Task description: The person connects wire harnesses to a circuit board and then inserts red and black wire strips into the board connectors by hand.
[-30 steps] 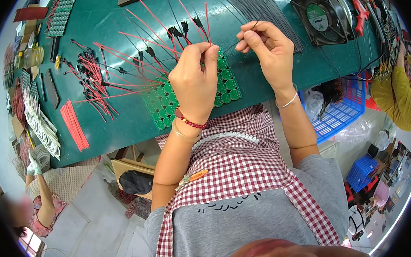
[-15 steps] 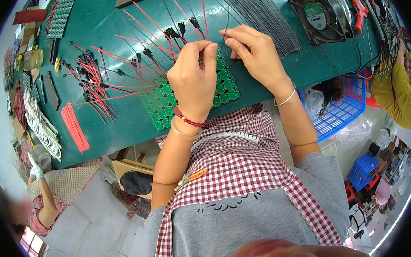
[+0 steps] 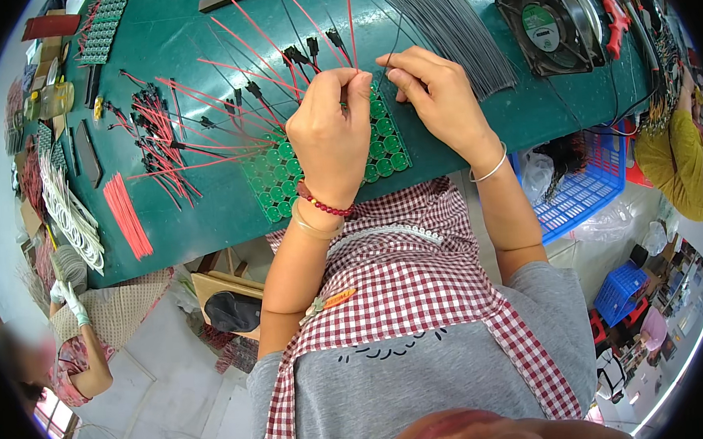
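Your left hand [image 3: 332, 132] pinches a red wire [image 3: 351, 26] over the green board [image 3: 284, 171] on the bench [image 3: 172, 45]. Your right hand [image 3: 439, 93] has its fingers closed on a thin black wire [image 3: 395, 44], near the grey wire bundle [image 3: 452, 28].

Bright even light — sharp centre — fisheye bend, black rim

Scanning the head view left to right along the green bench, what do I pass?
White coiled strips → bundle of short red wires → pile of red and black leads → left hand → right hand → bundle of grey wires → black cooling fan.
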Motion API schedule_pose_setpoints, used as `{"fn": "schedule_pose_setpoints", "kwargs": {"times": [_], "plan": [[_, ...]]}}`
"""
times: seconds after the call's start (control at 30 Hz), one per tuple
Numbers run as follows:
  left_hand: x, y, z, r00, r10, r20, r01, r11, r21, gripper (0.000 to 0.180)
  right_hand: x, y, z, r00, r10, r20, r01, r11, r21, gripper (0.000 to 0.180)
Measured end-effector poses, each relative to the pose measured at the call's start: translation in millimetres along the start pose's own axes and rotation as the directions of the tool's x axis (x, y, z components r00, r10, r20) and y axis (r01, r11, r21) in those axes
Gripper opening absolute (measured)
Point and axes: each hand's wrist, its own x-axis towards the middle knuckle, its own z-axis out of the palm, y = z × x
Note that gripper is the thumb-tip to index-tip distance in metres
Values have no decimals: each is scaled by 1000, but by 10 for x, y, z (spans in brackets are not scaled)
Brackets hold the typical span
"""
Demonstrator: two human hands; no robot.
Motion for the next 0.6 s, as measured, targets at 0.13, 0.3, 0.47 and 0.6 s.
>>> {"fn": "schedule_pose_setpoints", "kwargs": {"times": [0.13,0.3,0.47,0.6], "plan": [[-9,8,-13,1000,-15,16,15,1000,-16,11,-7,2,25,1000,-11,-17,11,1000,22,18],[-5,6,-12,1000,-6,9,6,1000,-28,12,3,23,26,999,-51,-15,51,999,-2,18],[9,-8,7,1000,4,5,-4,1000,-12,12,27,-10,30,987,-158,6,158,982,-107,21],[2,-20,8,1000,9,0,-9,1000,-10,14,41,-48,20,984,-168,65,179,946,-271,23]]}}
